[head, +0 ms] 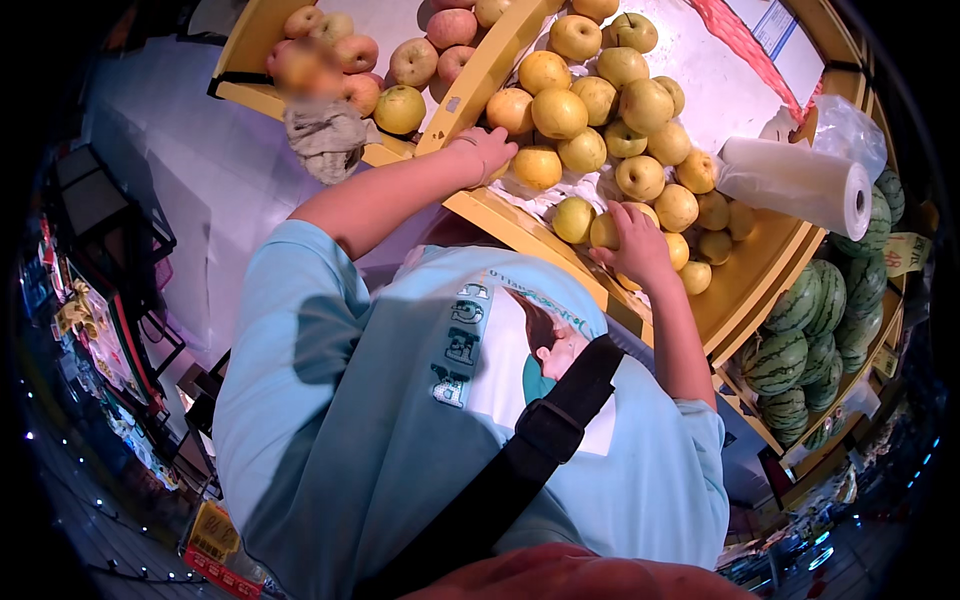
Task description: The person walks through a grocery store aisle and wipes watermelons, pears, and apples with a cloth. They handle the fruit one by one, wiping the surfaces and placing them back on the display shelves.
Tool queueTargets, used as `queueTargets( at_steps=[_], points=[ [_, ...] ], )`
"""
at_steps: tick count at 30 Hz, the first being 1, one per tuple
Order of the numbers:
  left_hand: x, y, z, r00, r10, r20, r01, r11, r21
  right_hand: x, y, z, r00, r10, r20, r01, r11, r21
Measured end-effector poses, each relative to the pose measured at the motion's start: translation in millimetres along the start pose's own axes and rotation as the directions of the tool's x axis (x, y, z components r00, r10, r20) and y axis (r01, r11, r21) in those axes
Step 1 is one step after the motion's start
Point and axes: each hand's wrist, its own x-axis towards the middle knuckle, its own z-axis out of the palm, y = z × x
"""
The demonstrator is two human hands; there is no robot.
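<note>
My left hand [484,156] is at the front corner of the yellow pear bin, beside the wooden divider. Its fingers are curled, and a yellow pear shows partly beneath them; the grip is hidden. My right hand [636,244] is bent over a yellow pear [604,232] near the bin's front edge, with its fingers around the fruit. Next to that pear lies another yellow pear [573,220]. More round yellow pears [559,114] are piled beyond and between both hands, on white lining.
Pinkish apples [412,61] fill the left bin, with a grey cloth [328,141] over its front edge. A plastic bag roll [795,180] lies across the bin's right side. Striped watermelons [776,362] are stacked at right. The yellow front board [525,238] borders the pears.
</note>
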Motion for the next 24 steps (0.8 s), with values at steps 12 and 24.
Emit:
queueTargets(
  at_steps=[12,24],
  points=[
    [-26.9,61.3,-57.4,0.932,0.097,-0.35,-0.36,0.376,-0.854,16.9,-20.4,-11.2,0.996,-0.057,-0.069,0.057,-0.188,0.98],
    [38.8,-3.0,-42.2,0.841,-0.135,-0.525,-0.099,0.914,-0.394,6.2,20.0,12.7,0.956,0.046,0.289,-0.233,-0.476,0.848]
  ],
)
